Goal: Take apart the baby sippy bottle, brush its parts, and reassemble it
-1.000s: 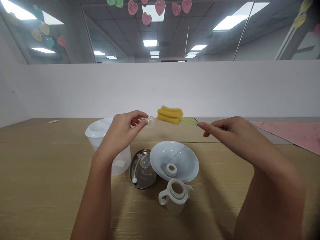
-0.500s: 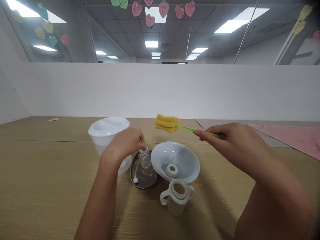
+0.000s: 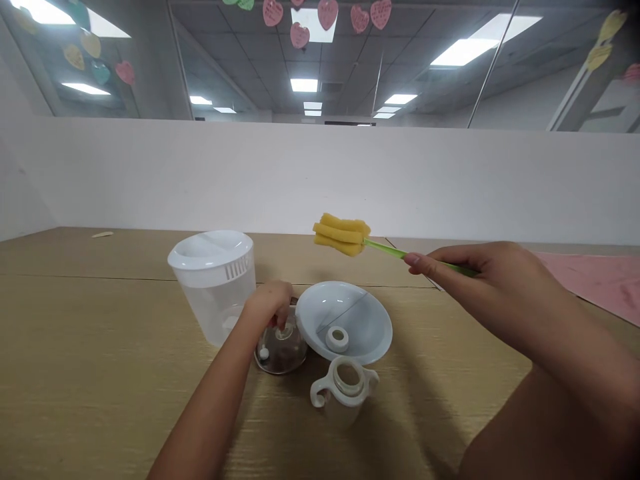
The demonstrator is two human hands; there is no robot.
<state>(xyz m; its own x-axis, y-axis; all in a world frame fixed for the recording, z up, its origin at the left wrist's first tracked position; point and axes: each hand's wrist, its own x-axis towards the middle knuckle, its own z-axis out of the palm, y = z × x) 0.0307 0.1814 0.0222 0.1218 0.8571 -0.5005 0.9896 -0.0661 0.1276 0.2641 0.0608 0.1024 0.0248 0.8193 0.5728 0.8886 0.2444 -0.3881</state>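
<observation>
My right hand [image 3: 483, 270] grips the green handle [image 3: 387, 249] of a sponge bottle brush, its yellow sponge head [image 3: 343, 233] raised above the table and pointing left. My left hand [image 3: 271, 303] reaches down into a dark tray [image 3: 280, 363], fingers pinched at the top of a clear bottle nipple [image 3: 284, 333]. A small white straw weight [image 3: 264, 353] lies beside it; the rest of the straw is hidden by the hand. Right of the tray is a white bowl [image 3: 367, 327] holding a white ring [image 3: 337, 339]. A two-handled baby bottle [image 3: 346, 393] stands upright in front, uncapped.
A translucent white bucket [image 3: 215, 293] with a slotted rim stands left of the tray. A pink cloth [image 3: 595, 280] lies at the right on the brown table [image 3: 100, 373]. Far left is a small flat pale piece [image 3: 103, 235]. A white wall [image 3: 310, 177] closes the back.
My left hand has lowered into the tray, from the white ring and straw down to the nipple. My right hand and the brush have shifted slightly right. The view has moved a little.
</observation>
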